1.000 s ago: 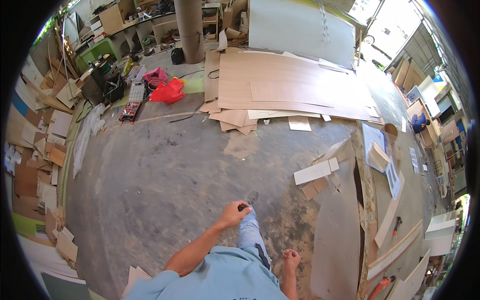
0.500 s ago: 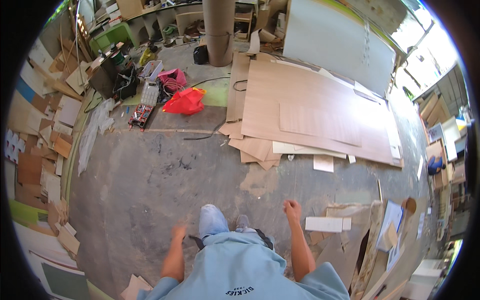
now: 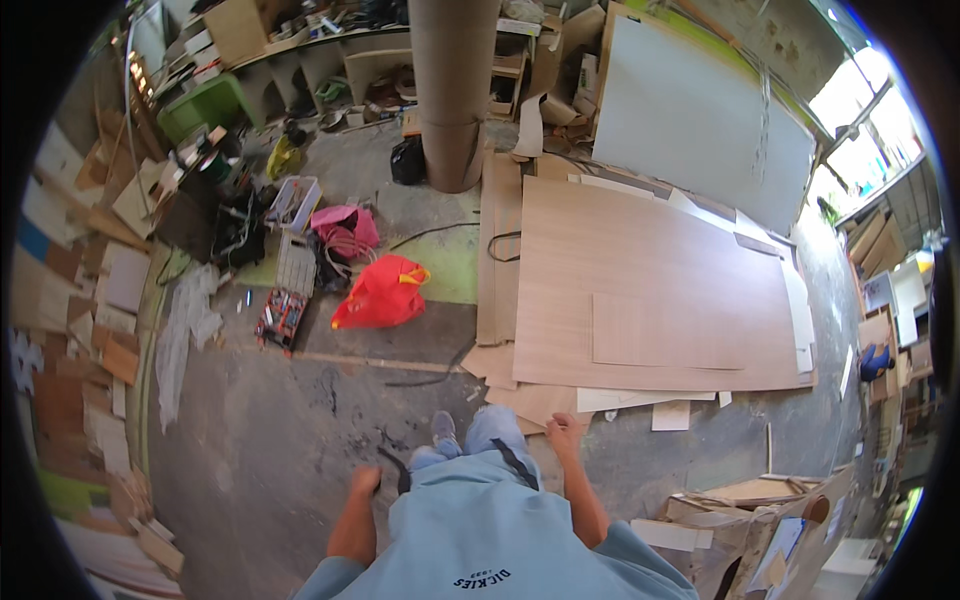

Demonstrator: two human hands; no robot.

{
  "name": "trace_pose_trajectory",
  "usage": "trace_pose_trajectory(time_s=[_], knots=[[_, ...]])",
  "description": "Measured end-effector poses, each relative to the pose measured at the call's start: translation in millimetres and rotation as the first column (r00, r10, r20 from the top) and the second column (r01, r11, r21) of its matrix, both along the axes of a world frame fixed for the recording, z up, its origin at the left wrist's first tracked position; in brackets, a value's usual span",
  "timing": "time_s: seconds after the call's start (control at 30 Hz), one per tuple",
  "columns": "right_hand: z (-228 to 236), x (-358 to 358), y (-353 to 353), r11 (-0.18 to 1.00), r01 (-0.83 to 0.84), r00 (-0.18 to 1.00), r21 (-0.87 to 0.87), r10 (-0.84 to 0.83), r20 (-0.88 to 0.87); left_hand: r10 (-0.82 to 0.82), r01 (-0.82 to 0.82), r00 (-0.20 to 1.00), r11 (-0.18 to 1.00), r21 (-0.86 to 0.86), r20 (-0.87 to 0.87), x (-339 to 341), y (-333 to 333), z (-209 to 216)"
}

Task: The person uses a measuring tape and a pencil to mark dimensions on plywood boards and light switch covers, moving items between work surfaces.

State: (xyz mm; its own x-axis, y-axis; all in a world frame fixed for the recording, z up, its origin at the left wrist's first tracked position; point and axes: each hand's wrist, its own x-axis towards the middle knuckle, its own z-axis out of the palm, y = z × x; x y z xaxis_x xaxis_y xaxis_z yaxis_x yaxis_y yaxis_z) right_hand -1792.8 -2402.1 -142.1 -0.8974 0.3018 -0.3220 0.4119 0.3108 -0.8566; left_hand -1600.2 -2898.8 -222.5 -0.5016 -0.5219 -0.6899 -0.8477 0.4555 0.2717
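My left hand (image 3: pixel 366 481) hangs at my left side above the grey floor, its fingers curled in, with nothing showing in it. Beyond my right knee, my right hand (image 3: pixel 564 431) is loosely closed, also with nothing visible in the fingers. It appears over the near edge of some brown board offcuts (image 3: pixel 535 402). Past them lies a large wood-grain sheet (image 3: pixel 560 270) with a smaller wood-grain panel (image 3: pixel 665 332) on top. Neither hand appears to touch these boards.
A red bag (image 3: pixel 382 292) and an open toolbox (image 3: pixel 281 315) lie ahead on the left. A round column (image 3: pixel 455 100) stands beyond. A dark cable (image 3: pixel 435 377) crosses the floor. Scrap boards (image 3: pixel 665 535) lie at the right, and offcuts (image 3: pixel 60 370) line the left side.
I have stepped forward; the boards, bag and column now appear nearer and lower in view. My other foot is in front. Both hands stay curled, the right one now over the offcuts.
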Motion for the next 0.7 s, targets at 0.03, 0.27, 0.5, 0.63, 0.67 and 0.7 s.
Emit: trace_pose_trajectory(time_s=[0.03,0.27,0.5,0.63,0.67,0.7], knots=[[-6,-25,-28,1.000,-0.012,0.998,-0.022,0.011,-0.056,-0.440,0.378,0.877,0.880,-0.287,-0.194,-38,-54,-14],[-27,-135,26,0.972,0.005,0.974,0.235,-0.058,0.221,0.009,0.060,0.841,0.992,0.109,-0.541,-438,-65,69],[-30,-421,26,0.864,0.059,0.985,0.500,-0.131,0.110,0.005,0.043,0.913,0.993,0.109,-0.408,-613,-79,42],[-1,-630,-35,0.882,0.186,0.963,0.433,-0.076,-0.258,-0.611,0.610,0.792,0.791,0.034,0.008,-622,-100,24],[9,-684,-45,0.901,0.191,0.931,0.389,-0.041,-0.362,-0.845,0.849,0.529,0.528,-0.035,0.079,-638,-89,22],[23,-732,-51,0.979,0.099,0.966,0.178,-0.052,-0.254,-0.604,0.608,0.769,0.792,0.052,0.208,-649,-62,23]])
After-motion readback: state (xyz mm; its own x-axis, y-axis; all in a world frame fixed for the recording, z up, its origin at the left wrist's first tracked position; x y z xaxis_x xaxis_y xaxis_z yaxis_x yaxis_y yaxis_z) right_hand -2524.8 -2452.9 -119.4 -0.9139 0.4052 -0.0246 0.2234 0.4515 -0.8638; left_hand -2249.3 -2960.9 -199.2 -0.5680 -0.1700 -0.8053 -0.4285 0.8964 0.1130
